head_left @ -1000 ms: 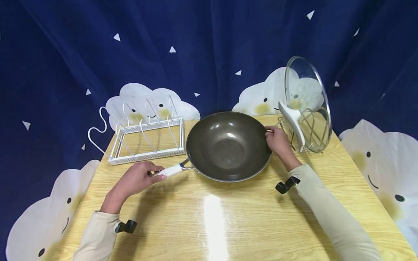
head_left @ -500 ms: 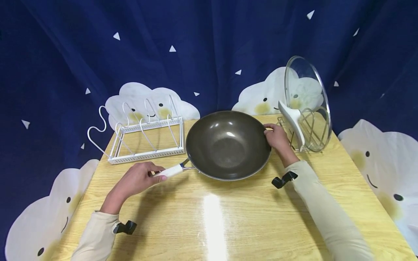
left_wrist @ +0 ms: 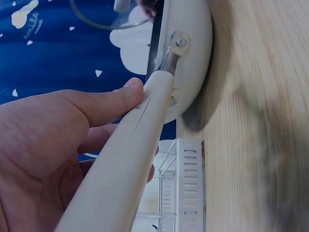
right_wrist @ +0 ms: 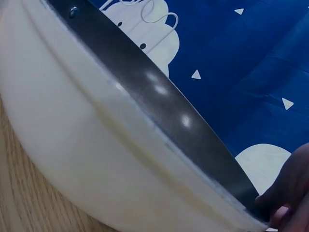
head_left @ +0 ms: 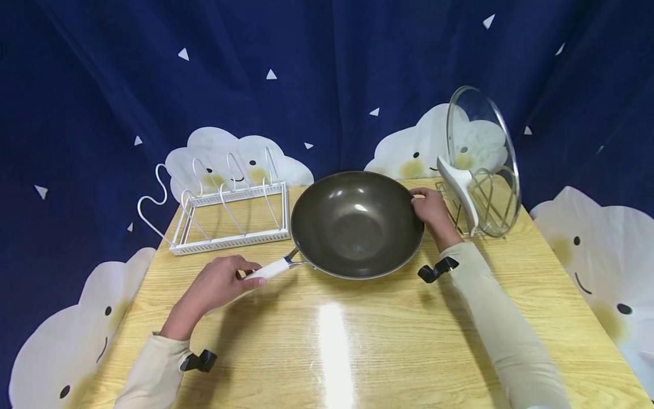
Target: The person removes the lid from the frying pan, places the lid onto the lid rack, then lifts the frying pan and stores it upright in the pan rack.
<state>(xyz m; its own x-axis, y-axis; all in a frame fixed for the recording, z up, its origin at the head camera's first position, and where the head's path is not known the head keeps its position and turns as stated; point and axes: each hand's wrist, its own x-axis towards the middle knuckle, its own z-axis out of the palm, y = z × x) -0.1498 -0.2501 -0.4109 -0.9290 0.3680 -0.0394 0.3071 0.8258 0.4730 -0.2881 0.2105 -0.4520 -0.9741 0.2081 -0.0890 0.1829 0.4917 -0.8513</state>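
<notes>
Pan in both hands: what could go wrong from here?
Right hand is close to the upright lid; a bump might topple it.
It pinches the pan at the edge, so that side may slip.
White rack sits close on the left; the pan might knock it.

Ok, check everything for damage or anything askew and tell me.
The wok has thin dark marks on its handle, near the pan end, like scratches or a crack; I can't tell which. On the white rack, the leftmost wire leans outward past the base, unlike the others.
</notes>
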